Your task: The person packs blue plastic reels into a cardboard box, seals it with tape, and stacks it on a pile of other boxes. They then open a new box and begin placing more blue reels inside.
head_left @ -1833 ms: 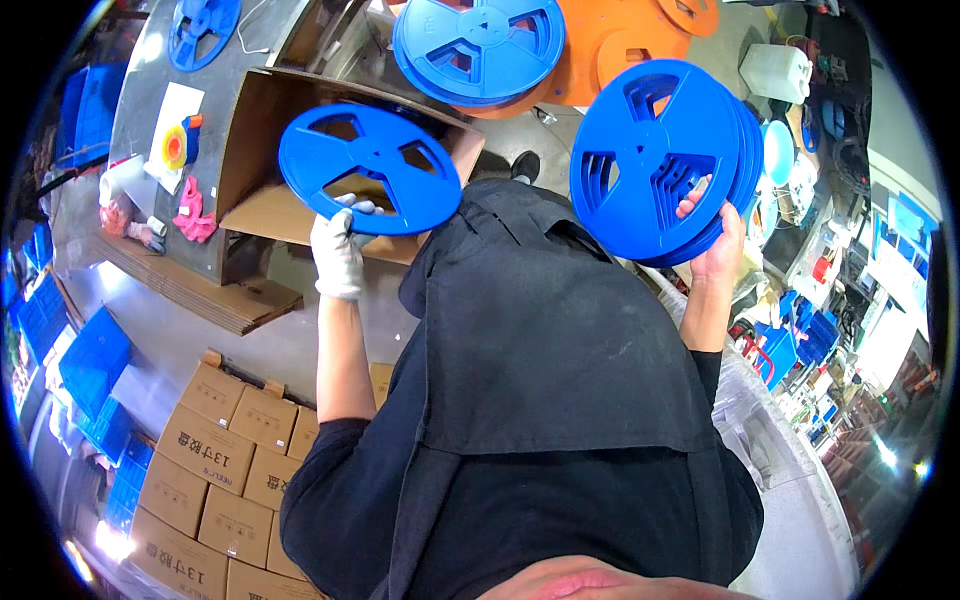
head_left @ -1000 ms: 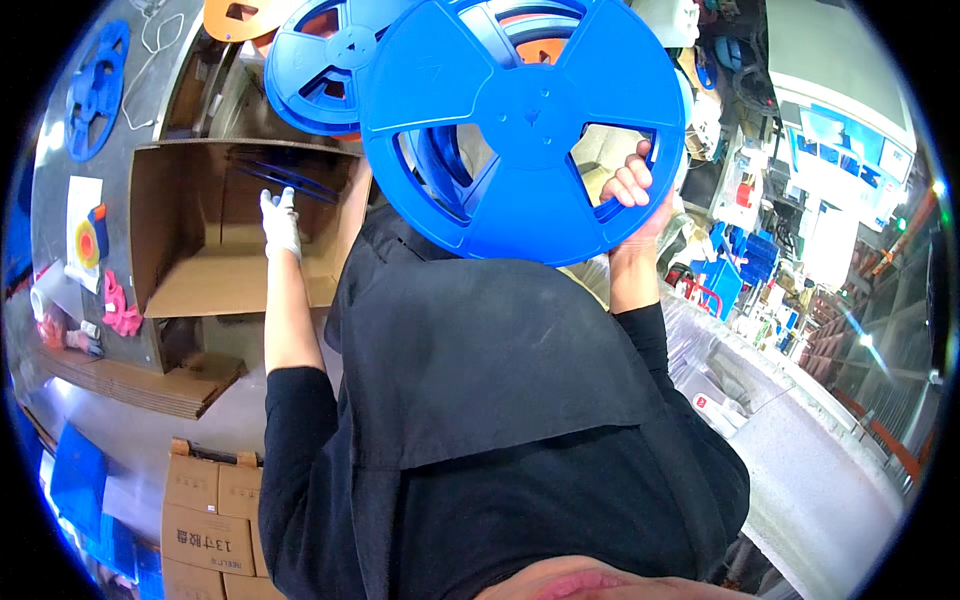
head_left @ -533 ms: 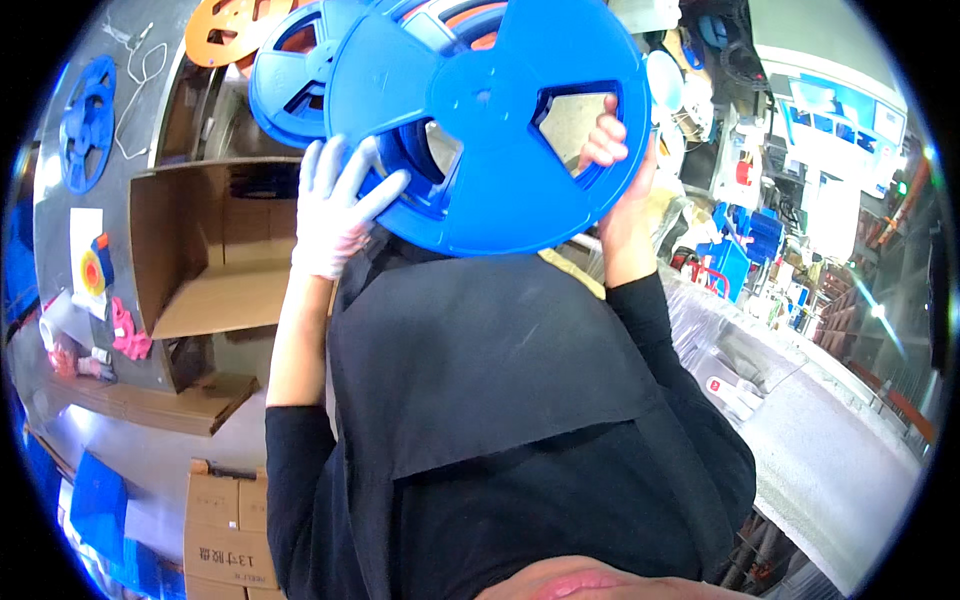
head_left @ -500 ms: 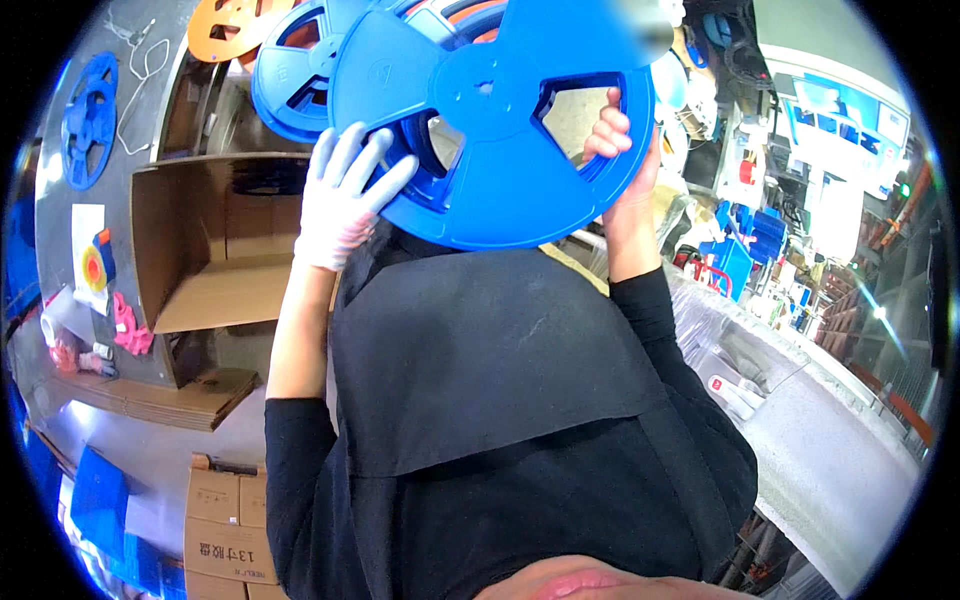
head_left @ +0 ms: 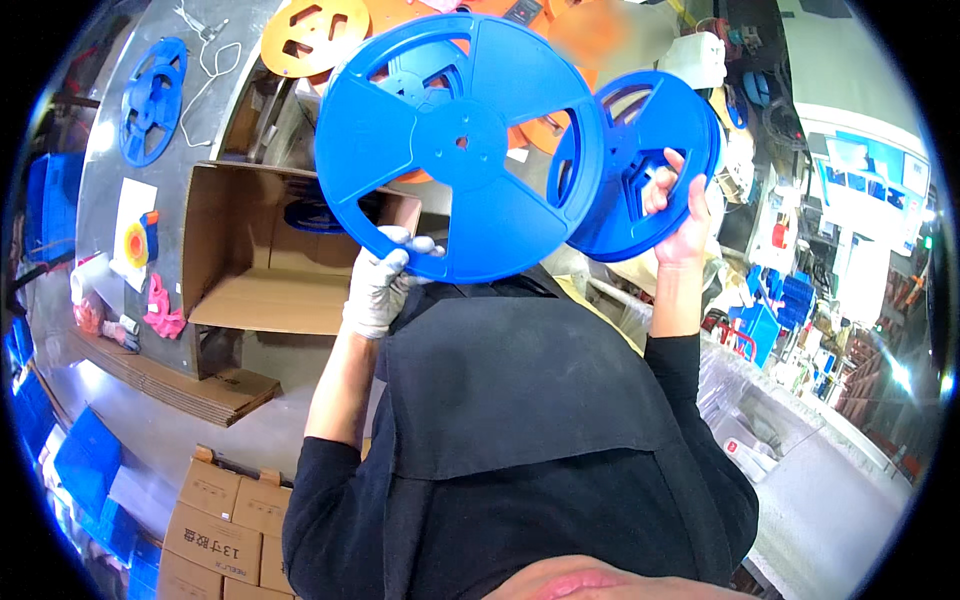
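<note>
A grey metal bench (head_left: 200, 90) runs along the left, and an open cardboard box (head_left: 265, 265) lies on it with a blue reel (head_left: 315, 215) inside. Farther along it lie another blue reel (head_left: 150, 100), an orange reel (head_left: 312, 35) and a white cord (head_left: 205, 55). Beside the box are a white sheet (head_left: 125, 205), a pink object (head_left: 163, 315) and a stack of flat cardboard (head_left: 175, 385) at the bench edge.
</note>
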The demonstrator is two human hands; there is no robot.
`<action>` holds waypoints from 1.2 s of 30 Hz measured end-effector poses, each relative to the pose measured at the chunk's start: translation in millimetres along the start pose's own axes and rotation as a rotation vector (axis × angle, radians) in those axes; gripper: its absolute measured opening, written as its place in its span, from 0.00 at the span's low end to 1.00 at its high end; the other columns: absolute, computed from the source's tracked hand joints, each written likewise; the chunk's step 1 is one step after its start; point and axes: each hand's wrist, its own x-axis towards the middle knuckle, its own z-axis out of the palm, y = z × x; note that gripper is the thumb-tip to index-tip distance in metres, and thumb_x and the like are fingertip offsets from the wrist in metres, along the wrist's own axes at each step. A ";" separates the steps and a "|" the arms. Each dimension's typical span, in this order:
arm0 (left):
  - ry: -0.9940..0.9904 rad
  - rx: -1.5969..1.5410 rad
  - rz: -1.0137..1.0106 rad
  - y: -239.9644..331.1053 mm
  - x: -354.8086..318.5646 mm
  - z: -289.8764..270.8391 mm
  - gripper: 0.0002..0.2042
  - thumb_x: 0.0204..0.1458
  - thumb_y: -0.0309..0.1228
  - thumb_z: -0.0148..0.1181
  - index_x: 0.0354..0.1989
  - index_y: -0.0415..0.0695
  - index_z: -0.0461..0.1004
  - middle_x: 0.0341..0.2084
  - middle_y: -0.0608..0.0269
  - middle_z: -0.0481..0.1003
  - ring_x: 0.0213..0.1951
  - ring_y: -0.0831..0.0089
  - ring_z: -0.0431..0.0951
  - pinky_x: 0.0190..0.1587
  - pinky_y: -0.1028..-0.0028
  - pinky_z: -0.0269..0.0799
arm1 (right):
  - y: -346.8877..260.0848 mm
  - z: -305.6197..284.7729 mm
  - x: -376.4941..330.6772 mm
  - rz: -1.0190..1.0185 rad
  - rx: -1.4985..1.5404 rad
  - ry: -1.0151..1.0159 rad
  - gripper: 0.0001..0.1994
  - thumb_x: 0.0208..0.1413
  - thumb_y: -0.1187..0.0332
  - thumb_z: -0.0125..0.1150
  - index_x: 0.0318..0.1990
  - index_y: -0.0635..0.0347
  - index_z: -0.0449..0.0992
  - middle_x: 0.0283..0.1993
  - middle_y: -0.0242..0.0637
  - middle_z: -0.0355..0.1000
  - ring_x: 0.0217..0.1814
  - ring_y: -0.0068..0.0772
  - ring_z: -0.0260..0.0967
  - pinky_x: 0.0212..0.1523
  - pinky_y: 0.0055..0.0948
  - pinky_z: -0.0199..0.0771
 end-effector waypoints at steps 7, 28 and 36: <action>0.018 -0.115 -0.022 -8.4 -11.5 -6.1 0.12 0.52 0.25 0.61 0.45 0.43 0.71 0.38 0.49 0.78 0.44 0.54 0.80 0.37 0.64 0.84 | -0.6 0.8 -8.9 0.030 0.056 0.062 0.29 0.63 0.48 0.48 0.59 0.66 0.63 0.34 0.35 0.71 0.27 0.23 0.63 0.28 0.25 0.66; 0.334 -0.026 0.184 -35.7 159.7 -134.5 0.18 0.55 0.24 0.56 0.54 0.44 0.63 0.46 0.50 0.72 0.49 0.54 0.75 0.51 0.52 0.74 | 40.0 28.9 -23.5 0.265 -0.294 0.251 0.23 0.64 0.53 0.49 0.56 0.63 0.69 0.36 0.39 0.74 0.33 0.32 0.74 0.37 0.33 0.77; 0.624 0.603 0.188 -40.7 145.7 -126.9 0.30 0.56 0.27 0.56 0.67 0.41 0.53 0.58 0.47 0.64 0.60 0.58 0.65 0.61 0.64 0.61 | 20.3 -5.7 -38.7 0.102 0.109 0.091 0.31 0.65 0.45 0.39 0.63 0.63 0.61 0.32 0.35 0.71 0.30 0.30 0.68 0.34 0.32 0.70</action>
